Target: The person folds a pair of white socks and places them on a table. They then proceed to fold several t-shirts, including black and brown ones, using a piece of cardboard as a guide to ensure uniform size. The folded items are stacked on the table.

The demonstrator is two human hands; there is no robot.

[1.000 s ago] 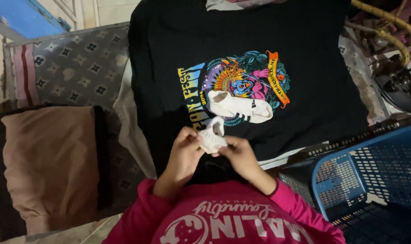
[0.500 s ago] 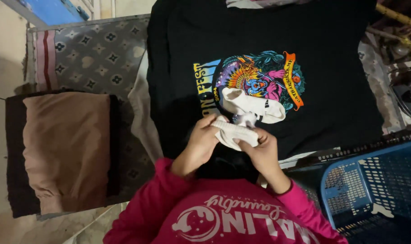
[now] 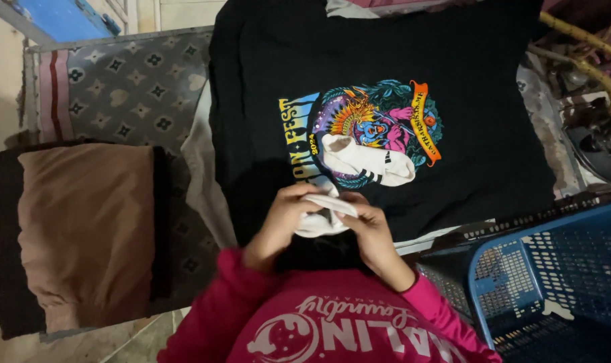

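A white sock (image 3: pixel 324 216) is bunched between both my hands, close to my chest. My left hand (image 3: pixel 282 218) grips its left side, and my right hand (image 3: pixel 369 232) holds its right side. A second white sock with dark stripes (image 3: pixel 366 163) lies flat just beyond them, on the colourful print of a black T-shirt (image 3: pixel 467 87) spread over the surface. My pink sleeves show at the bottom of the view.
A folded brown garment (image 3: pixel 84 228) on dark cloth lies at the left, on a patterned grey mat (image 3: pixel 131 87). A blue plastic laundry basket (image 3: pixel 554 282) stands at the lower right. Yellow tubing and dark objects (image 3: pixel 594 87) sit at the right edge.
My hands have kept working the white sock, which now looks more folded and flattened between them. The camera has shifted, so the scene sits further right in view.
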